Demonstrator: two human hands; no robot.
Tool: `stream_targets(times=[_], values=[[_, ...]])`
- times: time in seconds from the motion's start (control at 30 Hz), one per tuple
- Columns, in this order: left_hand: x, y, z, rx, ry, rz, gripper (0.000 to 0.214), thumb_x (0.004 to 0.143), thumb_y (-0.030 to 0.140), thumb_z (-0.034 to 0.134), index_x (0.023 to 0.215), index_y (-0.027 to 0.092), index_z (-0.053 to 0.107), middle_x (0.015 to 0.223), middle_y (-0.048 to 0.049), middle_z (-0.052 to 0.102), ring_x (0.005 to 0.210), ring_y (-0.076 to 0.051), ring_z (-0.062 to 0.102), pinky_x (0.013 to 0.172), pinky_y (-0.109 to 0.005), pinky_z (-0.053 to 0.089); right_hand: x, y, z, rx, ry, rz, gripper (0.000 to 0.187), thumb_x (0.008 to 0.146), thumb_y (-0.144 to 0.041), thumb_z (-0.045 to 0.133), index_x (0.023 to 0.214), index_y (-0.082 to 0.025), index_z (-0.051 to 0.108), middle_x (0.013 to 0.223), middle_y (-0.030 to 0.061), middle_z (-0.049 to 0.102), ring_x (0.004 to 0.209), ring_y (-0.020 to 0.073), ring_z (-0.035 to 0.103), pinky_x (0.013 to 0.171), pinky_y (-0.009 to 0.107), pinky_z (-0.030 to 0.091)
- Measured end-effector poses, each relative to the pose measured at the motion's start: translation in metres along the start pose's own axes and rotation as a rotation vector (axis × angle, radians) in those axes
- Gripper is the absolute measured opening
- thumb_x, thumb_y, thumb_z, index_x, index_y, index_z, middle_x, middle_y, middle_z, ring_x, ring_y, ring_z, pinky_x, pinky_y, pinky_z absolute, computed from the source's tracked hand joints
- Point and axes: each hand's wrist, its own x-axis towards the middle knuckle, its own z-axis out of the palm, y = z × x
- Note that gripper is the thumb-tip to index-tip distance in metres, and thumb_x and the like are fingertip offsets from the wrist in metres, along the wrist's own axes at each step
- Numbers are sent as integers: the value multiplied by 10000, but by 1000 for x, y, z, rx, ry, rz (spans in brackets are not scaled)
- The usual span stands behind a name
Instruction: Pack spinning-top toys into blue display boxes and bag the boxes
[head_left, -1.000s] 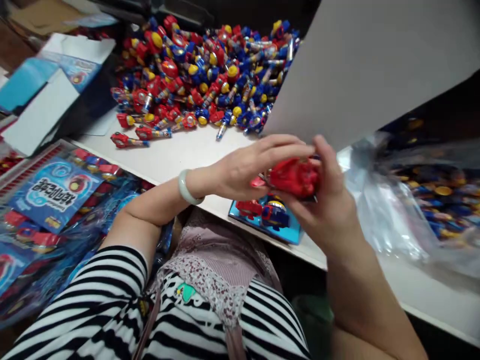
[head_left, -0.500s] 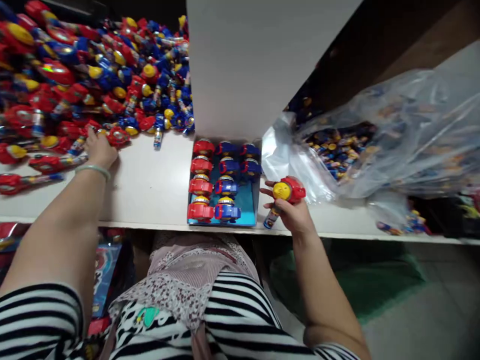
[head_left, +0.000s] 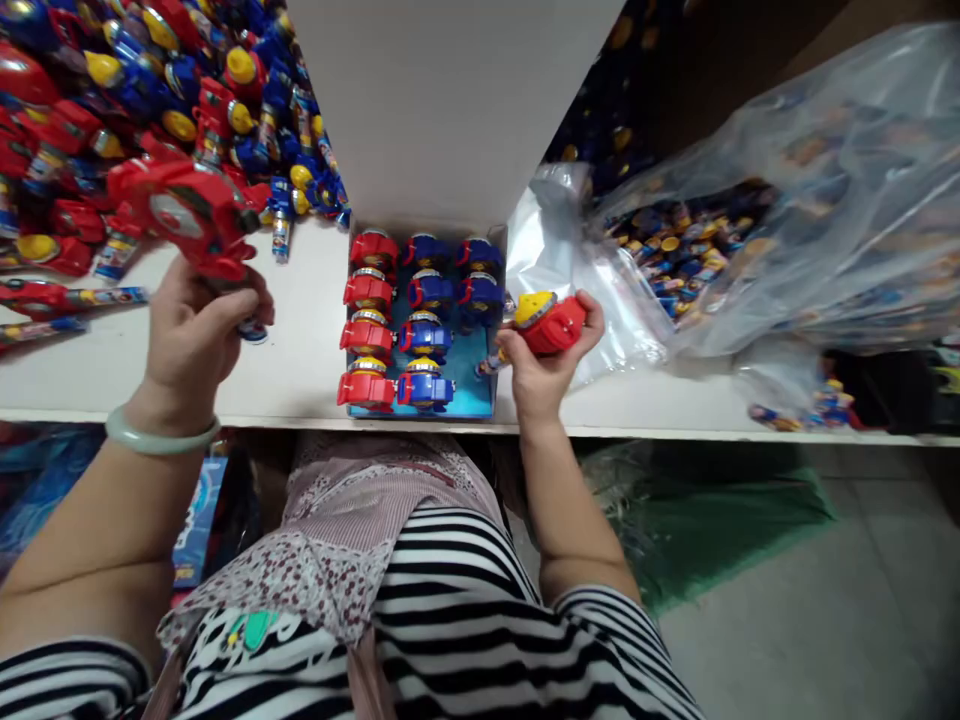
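My left hand (head_left: 199, 325) is closed around the tube-like handle of a red plastic toy (head_left: 184, 210), raised over the table's left part. My right hand (head_left: 551, 375) grips a red toy with a yellow cap (head_left: 551, 325) at the display box's right edge. Its labelled tube points left, over the bare blue bottom of the box (head_left: 472, 350). Inside the box, red toys (head_left: 367, 335) fill the left column and blue toys (head_left: 425, 338) the middle one. Two blue toys (head_left: 480, 275) occupy the back of the right column. The box's white lid (head_left: 450, 110) stands up behind.
A big heap of red and blue toys (head_left: 135, 80) covers the table's back left. To the right lie clear plastic bags (head_left: 555, 230) and a large bag of small labelled tubes (head_left: 690, 245). The white table edge (head_left: 675, 433) runs before me. Green sheeting (head_left: 720, 540) lies on the floor.
My left hand has lifted a red toy from the heap and brought it nearer. My right hand has moved left to the box with its toy turned. The view has shifted.
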Motion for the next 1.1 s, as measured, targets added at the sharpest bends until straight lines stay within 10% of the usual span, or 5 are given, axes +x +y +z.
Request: stream_targets(times=[0.13,0.5,1.1], values=[[-14,10,29,-128,-67,110,192,698,248,775,877,282,714,861,4,694,637,-127,589,500,-281,505,-20,9,32,-29,229,-51,898,911,-421,652,1543,-343,19,1441,157,320,1251,252,577,1008,477,575],[-9,-13,39,-360,-197,381,312,755,228,828,1053,186,744,952,-49,729,635,-128,653,475,-232,495,-7,-18,-31,-203,-316,-194,655,900,-282,650,1472,-370,342,1346,73,544,1174,262,617,994,462,579],[-11,3,45,-261,-394,313,333,786,213,806,1099,214,696,823,-25,684,650,-134,606,521,-257,481,4,-36,-28,-461,-518,-123,613,923,-431,605,1483,-255,425,1278,145,594,1172,324,606,1021,561,523]])
